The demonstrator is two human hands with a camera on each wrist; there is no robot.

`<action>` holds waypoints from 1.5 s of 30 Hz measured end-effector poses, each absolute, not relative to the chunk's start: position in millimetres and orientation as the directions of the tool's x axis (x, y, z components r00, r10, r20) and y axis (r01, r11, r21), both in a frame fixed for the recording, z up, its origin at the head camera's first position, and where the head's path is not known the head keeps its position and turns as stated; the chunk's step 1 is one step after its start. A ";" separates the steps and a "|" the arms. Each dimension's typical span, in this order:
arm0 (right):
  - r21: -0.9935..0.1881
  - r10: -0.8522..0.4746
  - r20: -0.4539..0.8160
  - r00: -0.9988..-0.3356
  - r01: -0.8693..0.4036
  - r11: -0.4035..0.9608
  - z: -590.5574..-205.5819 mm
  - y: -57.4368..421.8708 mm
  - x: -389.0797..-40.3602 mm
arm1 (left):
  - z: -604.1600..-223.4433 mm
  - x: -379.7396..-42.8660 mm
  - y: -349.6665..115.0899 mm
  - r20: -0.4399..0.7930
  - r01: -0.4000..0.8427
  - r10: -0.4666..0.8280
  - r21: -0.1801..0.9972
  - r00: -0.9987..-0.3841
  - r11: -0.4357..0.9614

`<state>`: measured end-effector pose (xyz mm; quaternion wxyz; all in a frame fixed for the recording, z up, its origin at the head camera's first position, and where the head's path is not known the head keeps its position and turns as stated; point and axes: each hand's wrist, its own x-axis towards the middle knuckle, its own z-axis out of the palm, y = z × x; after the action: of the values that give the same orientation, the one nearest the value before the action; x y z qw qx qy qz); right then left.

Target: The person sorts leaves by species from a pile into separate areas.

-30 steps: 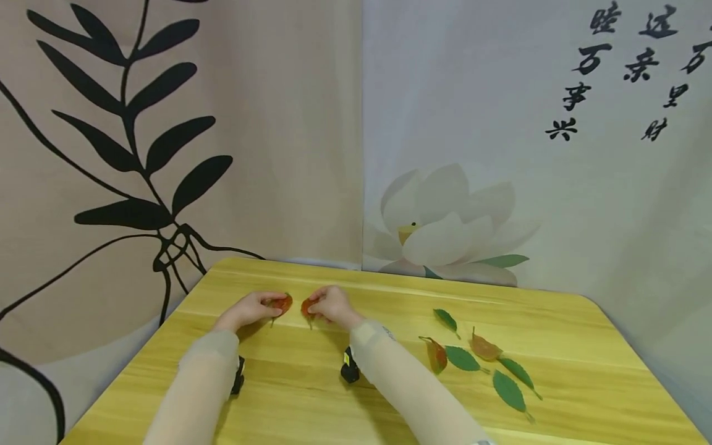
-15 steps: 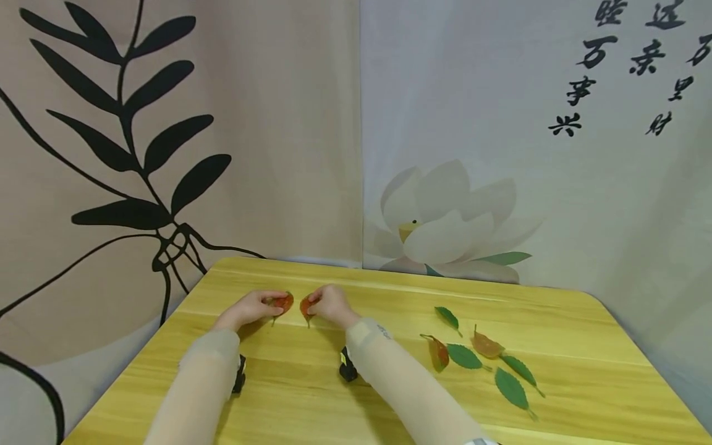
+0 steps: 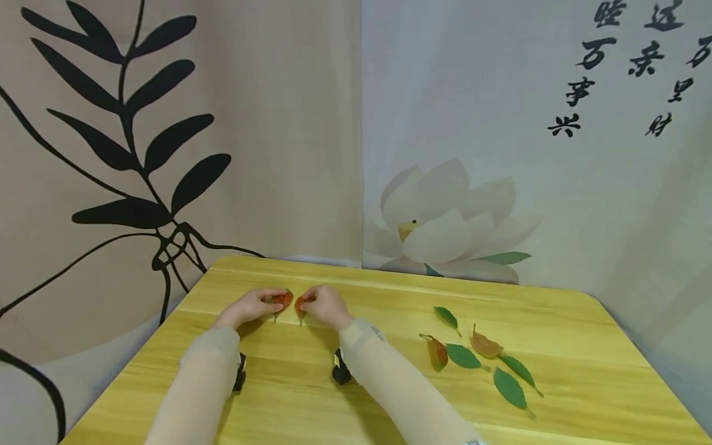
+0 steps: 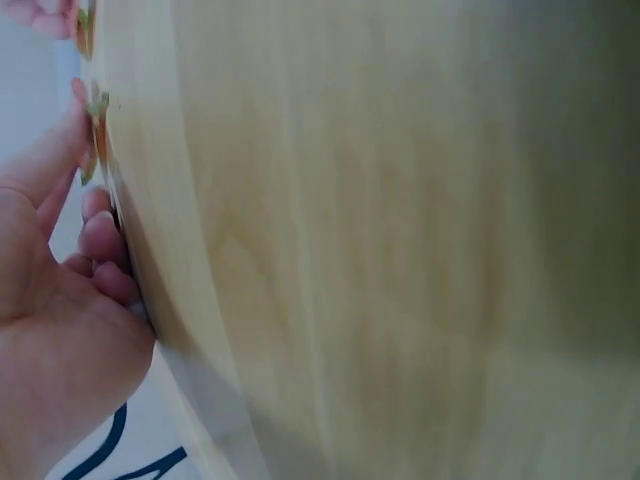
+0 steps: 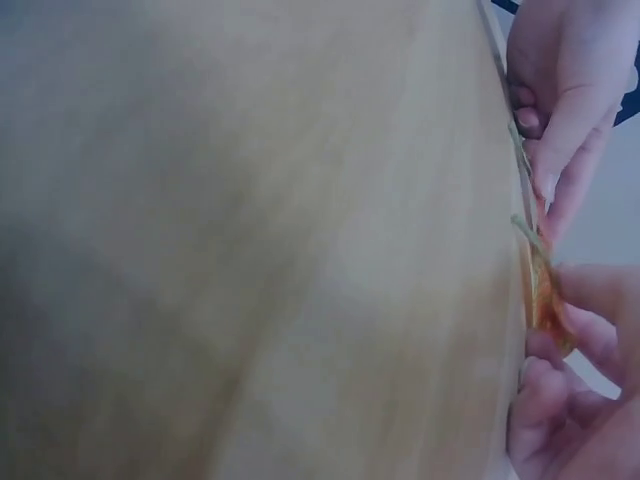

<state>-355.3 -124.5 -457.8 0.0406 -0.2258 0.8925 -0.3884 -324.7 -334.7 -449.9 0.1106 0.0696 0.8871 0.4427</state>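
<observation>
In the head view, my left hand (image 3: 250, 308) pinches a red leaf (image 3: 285, 299) between thumb and fingers, low at the far left part of the table. Just to its right, my right hand (image 3: 328, 305) pinches another red-orange leaf (image 3: 300, 305) by its right side. A narrow gap separates the two leaves, and both stems point toward me. The left wrist view catches the left hand's leaf (image 4: 98, 130) edge-on at the fingertips. From the right wrist, the other leaf (image 5: 543, 298) shows orange between thumb and fingers, its pale stem sticking out.
On the right of the wooden table (image 3: 584, 371) lie several loose leaves: green ones such as one near the front (image 3: 510, 388), a red-and-green leaf (image 3: 437, 353) and a brownish-orange leaf (image 3: 486, 345). A printed curtain (image 3: 300, 154) hangs behind the table's far edge.
My right hand has slid left with its leaf, narrowing the gap to the other leaf. The left hand has barely moved.
</observation>
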 end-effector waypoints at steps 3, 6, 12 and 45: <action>-0.739 -0.428 0.109 -0.897 -0.361 0.569 -457.3 -122.4 -352.3 | -450.9 -323.8 -335.1 -0.129 0.041 0.240 0.803 -0.962 0.594; -0.782 -0.419 0.097 -0.903 -0.329 0.529 -455.6 -120.3 -350.2 | -451.9 -322.9 -335.0 -0.139 0.023 0.243 0.824 -0.960 0.566; -0.837 -0.427 0.084 -0.900 -0.296 0.460 -455.3 -116.5 -351.0 | -448.8 -318.5 -333.9 -0.149 0.005 0.256 0.856 -0.955 0.517; -0.821 -0.572 0.101 -0.814 -0.393 0.414 -386.8 72.0 -294.5 | -398.0 -267.3 -300.5 -0.065 0.116 0.303 0.834 -0.951 0.540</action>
<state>-294.5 72.0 -386.8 0.0981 -0.2890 0.8351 -0.4577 -267.3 -300.5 -398.0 0.1011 0.1202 0.8715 0.4645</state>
